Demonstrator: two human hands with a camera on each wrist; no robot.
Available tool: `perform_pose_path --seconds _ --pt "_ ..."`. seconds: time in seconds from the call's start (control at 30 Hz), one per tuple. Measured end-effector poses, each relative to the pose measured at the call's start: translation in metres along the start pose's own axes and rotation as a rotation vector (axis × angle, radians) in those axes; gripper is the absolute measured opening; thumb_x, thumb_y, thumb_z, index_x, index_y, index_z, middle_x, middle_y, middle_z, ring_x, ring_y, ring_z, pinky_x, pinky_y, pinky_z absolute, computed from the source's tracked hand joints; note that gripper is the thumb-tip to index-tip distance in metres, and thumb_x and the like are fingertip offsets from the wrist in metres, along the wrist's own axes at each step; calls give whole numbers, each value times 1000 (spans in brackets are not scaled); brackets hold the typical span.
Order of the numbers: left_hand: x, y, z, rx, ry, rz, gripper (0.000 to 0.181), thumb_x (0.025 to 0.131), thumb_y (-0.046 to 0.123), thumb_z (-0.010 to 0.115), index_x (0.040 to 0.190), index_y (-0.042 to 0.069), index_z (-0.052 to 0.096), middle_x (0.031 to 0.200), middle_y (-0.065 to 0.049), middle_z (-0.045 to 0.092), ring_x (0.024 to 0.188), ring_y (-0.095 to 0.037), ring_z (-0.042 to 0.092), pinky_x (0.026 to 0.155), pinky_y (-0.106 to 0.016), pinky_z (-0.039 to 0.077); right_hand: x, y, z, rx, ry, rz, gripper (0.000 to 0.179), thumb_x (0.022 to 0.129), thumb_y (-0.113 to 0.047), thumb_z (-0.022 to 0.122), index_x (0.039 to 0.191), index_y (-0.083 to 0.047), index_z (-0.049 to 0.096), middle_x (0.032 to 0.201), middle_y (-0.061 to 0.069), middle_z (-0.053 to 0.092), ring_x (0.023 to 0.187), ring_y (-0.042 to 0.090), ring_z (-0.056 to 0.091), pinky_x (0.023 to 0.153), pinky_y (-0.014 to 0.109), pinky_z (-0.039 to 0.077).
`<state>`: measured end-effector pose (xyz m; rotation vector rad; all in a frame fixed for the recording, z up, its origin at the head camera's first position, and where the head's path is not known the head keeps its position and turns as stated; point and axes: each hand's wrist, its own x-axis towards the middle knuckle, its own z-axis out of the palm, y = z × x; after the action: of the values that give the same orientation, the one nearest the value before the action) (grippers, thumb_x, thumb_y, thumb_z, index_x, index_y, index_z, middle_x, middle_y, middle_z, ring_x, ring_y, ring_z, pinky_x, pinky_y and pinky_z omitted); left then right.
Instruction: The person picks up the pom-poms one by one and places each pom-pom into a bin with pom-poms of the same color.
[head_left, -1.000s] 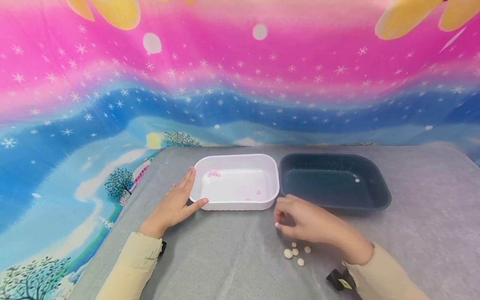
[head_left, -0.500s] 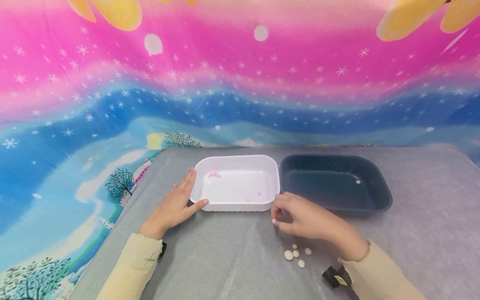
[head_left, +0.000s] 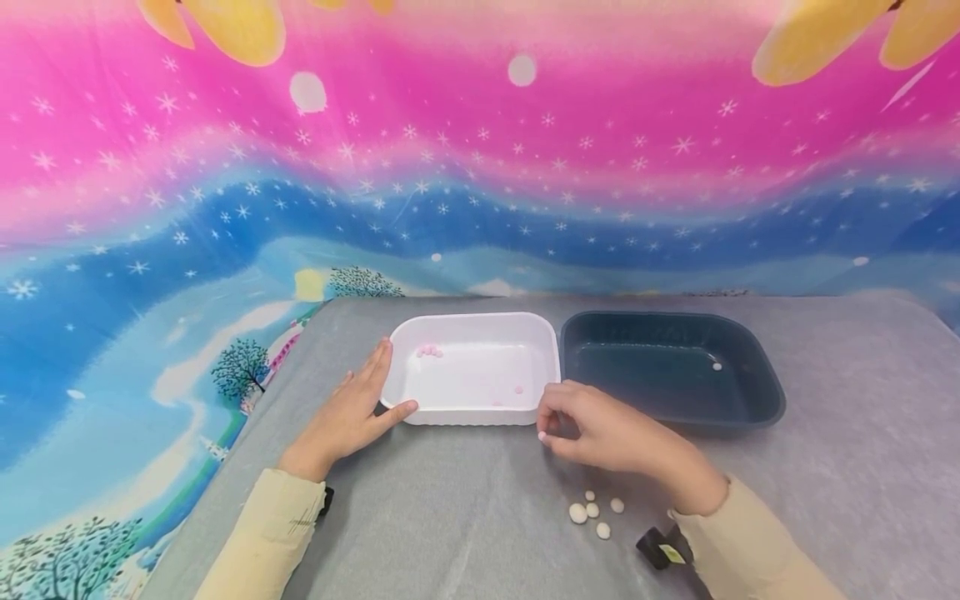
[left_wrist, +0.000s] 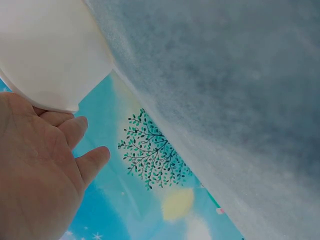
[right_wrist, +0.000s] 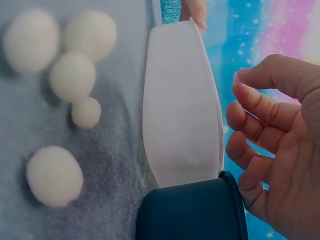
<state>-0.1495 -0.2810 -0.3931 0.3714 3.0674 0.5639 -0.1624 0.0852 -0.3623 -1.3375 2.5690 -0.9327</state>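
Observation:
My left hand (head_left: 345, 423) rests on the left end of a white plastic tub (head_left: 472, 416), its fingers straight along the side and its thumb over the front rim. Inside the tub lie several small pink balls (head_left: 429, 352). Between thumb and forefinger, my right hand (head_left: 618, 435) pinches a small pink ball (right_wrist: 238, 79), just in front of the white tub's right front corner. The other fingers of that hand are loosely curled. Below it on the cloth sits a loose group of several off-white balls (head_left: 577, 513) of different sizes.
A dark green tub (head_left: 772, 400) stands right beside the white one, with one small pale ball (head_left: 717, 367) in it. Grey cloth (head_left: 435, 517) covers the table. Behind hangs a colourful printed backdrop (head_left: 480, 167). A black wrist device (head_left: 652, 546) shows at the right sleeve.
My right hand has moved a little left and away from me, bringing the pinched pink ball closer to the white tub's corner. The left hand stays in place.

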Motion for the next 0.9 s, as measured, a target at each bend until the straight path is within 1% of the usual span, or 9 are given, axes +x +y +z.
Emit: perform_pose_path --seconds 0.3,0.5,0.6,0.73,0.9 --pt "0 -1 1 0 5 2 99 95 65 50 160 8 2 169 -8 1 156 -28 9 121 -63 16 5 3 1 25 22 4 14 87 -7 69 87 -19 63 81 -7 56 79 9 52 71 23 45" --pt "0 -1 2 -4 6 -3 99 94 65 50 160 9 2 169 -7 0 156 -29 9 121 -63 15 9 5 1 35 41 1 13 87 -7 69 87 -19 64 81 -8 54 78 5 49 70 23 44" --pt "0 -1 2 -2 6 -2 99 94 65 50 160 9 2 169 -8 0 156 -29 10 121 -63 15 11 6 1 40 48 3 12 86 -6 69 87 -18 64 81 -6 56 77 8 50 70 23 44" --pt "0 -1 2 1 7 -3 99 94 65 50 160 9 2 169 -8 1 156 -30 10 121 -63 16 13 7 1 56 62 5 12 86 -6 70 87 -17 64 81 -4 57 76 13 52 69 27 47" --pt "0 -1 1 -5 4 -6 99 94 65 50 160 9 1 169 -8 1 156 -29 9 121 -63 15 18 9 -1 69 85 -12 12 87 -6 70 87 -16 64 82 -6 58 75 7 50 70 31 50"
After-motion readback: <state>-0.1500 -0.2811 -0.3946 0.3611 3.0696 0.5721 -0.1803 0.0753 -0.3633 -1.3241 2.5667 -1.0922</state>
